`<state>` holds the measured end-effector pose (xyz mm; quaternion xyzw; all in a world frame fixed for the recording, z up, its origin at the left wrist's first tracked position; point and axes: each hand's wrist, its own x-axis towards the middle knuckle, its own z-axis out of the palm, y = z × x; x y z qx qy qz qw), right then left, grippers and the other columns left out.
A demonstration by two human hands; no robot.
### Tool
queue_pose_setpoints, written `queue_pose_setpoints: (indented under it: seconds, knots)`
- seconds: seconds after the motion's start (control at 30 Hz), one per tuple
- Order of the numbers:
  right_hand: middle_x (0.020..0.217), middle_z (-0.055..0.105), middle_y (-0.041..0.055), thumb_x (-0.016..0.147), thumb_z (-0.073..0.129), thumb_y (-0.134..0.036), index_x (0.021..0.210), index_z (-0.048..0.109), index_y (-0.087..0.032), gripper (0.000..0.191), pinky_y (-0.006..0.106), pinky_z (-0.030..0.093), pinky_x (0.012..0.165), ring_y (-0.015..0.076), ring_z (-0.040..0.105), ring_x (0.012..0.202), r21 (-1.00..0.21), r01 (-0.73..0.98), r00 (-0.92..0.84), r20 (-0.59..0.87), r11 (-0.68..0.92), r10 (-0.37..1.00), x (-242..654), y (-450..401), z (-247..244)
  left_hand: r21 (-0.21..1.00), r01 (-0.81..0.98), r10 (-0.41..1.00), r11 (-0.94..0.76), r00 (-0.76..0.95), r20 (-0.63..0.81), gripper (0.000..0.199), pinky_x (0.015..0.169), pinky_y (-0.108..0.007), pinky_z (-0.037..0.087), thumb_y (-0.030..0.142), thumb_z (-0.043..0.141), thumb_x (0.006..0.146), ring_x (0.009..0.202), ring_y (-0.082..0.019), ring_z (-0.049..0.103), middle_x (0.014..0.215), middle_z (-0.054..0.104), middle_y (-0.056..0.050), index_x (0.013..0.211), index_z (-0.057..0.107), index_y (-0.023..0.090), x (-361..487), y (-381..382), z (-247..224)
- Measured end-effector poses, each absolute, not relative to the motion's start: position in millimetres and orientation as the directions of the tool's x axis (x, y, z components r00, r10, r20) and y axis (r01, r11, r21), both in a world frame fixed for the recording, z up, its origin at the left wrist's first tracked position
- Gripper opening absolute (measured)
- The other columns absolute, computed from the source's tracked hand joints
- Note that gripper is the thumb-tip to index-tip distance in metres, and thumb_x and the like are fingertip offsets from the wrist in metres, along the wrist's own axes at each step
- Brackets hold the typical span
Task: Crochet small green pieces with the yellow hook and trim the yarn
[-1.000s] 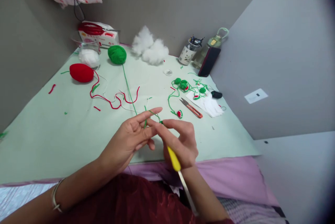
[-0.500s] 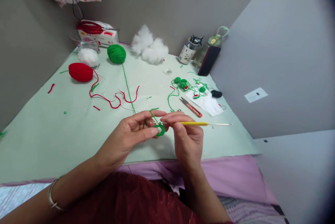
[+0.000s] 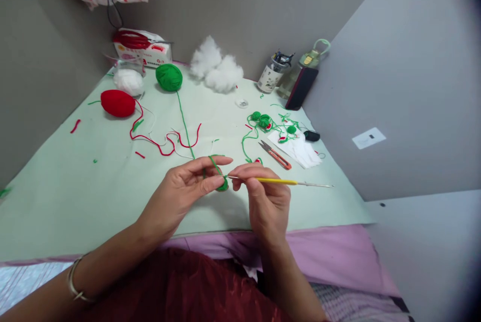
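Observation:
My left hand (image 3: 188, 184) pinches a small green crochet piece (image 3: 223, 185) between thumb and fingers, with green yarn looped over its raised index finger. My right hand (image 3: 265, 194) grips a crochet hook by its yellow handle (image 3: 278, 180); the metal tip meets the top of the green piece. A strand of green yarn (image 3: 185, 121) runs from the green ball (image 3: 169, 77) toward my left hand. Both hands are just above the table's near edge.
On the pale green table (image 3: 112, 191) are red yarn (image 3: 117, 103), white yarn (image 3: 129, 82), white stuffing (image 3: 218, 68), orange snips (image 3: 276, 155), small green crocheted pieces (image 3: 264, 121), a tissue (image 3: 300, 149), a pen cup (image 3: 269, 77), a phone (image 3: 301, 88) and a bottle (image 3: 291, 78).
The green piece has turned in my left hand and now shows less of its ring shape. My right hand and the hook have shifted slightly, with the hook's far end tilting lower.

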<state>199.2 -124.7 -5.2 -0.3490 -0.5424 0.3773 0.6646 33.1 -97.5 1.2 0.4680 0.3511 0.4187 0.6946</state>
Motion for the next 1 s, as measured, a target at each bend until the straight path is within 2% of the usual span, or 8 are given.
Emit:
queue_pose_setpoints:
  seconds: [0.23,0.43,0.6,0.67,0.77,0.93,1.0]
  knots:
    - [0.094,0.074,0.0028,0.098,0.062,-0.021,0.098,0.078,-0.025,0.017,0.031,0.055,0.069,0.0145,0.066,0.079,-0.877,-0.145,0.122,0.444,0.459,0.888,197.5,-125.9,-4.5,0.934,-0.265,0.901,0.239,0.419,-0.112,0.028,0.085,-0.020,0.048,0.034,0.080,0.086,0.085,-0.009,0.064,0.086,0.066,0.004,0.114,0.079,0.037,32.2,-98.0,-0.5]
    - [0.093,0.076,0.0031,0.097,0.065,-0.022,0.098,0.079,-0.027,0.015,0.033,0.056,0.080,0.0184,0.069,0.094,-0.874,-0.042,0.100,0.479,0.485,0.872,194.4,-126.1,-3.5,0.934,-0.271,0.908,0.235,0.404,-0.111,0.035,0.080,-0.017,0.048,0.030,0.084,0.081,0.080,-0.008,0.060,0.081,0.065,0.005,0.114,0.079,0.037,37.0,-98.9,1.7]
    - [0.094,0.076,0.0031,0.097,0.064,-0.022,0.099,0.079,-0.028,0.016,0.033,0.055,0.077,0.0179,0.068,0.088,-0.877,-0.003,0.116,0.477,0.481,0.871,194.5,-127.8,-4.3,0.926,-0.289,0.900,0.243,0.423,-0.104,0.024,0.088,-0.019,0.049,0.033,0.076,0.090,0.091,-0.010,0.065,0.093,0.073,0.004,0.113,0.079,0.036,34.0,-98.5,1.1]
    - [0.093,0.076,0.0029,0.097,0.064,-0.022,0.098,0.079,-0.027,0.016,0.033,0.055,0.076,0.0175,0.068,0.087,-0.882,-0.010,0.126,0.467,0.472,0.875,194.5,-128.0,-5.5,0.926,-0.294,0.902,0.238,0.421,-0.099,0.022,0.090,-0.021,0.049,0.032,0.075,0.091,0.091,-0.011,0.067,0.092,0.074,0.004,0.112,0.079,0.036,32.8,-98.7,0.3]
    - [0.090,0.075,0.0028,0.096,0.066,-0.024,0.095,0.079,-0.026,0.013,0.030,0.055,0.074,0.0168,0.067,0.086,-0.890,-0.073,0.166,0.433,0.449,0.886,193.5,-126.4,-8.1,0.923,-0.303,0.911,0.237,0.398,-0.104,0.025,0.087,-0.021,0.050,0.029,0.080,0.086,0.086,-0.011,0.065,0.085,0.071,0.004,0.110,0.080,0.034,33.4,-99.5,0.8]
    - [0.076,0.069,0.0008,0.091,0.071,-0.033,0.086,0.076,-0.022,0.013,0.025,0.053,0.062,0.0117,0.061,0.065,-0.880,-0.372,0.162,0.251,0.295,0.954,191.5,-121.8,-10.5,0.883,-0.378,0.931,0.280,0.333,-0.153,0.029,0.080,-0.020,0.048,0.026,0.083,0.082,0.080,-0.010,0.061,0.079,0.068,0.004,0.110,0.081,0.031,36.8,-101.3,5.6]
    - [0.075,0.068,0.0009,0.091,0.071,-0.034,0.085,0.075,-0.021,0.014,0.026,0.053,0.061,0.0120,0.061,0.064,-0.880,-0.378,0.177,0.236,0.287,0.956,192.4,-122.0,-10.5,0.870,-0.386,0.923,0.306,0.345,-0.172,0.027,0.081,-0.020,0.048,0.026,0.083,0.082,0.081,-0.010,0.061,0.080,0.068,0.003,0.109,0.081,0.029,37.0,-101.3,6.2]
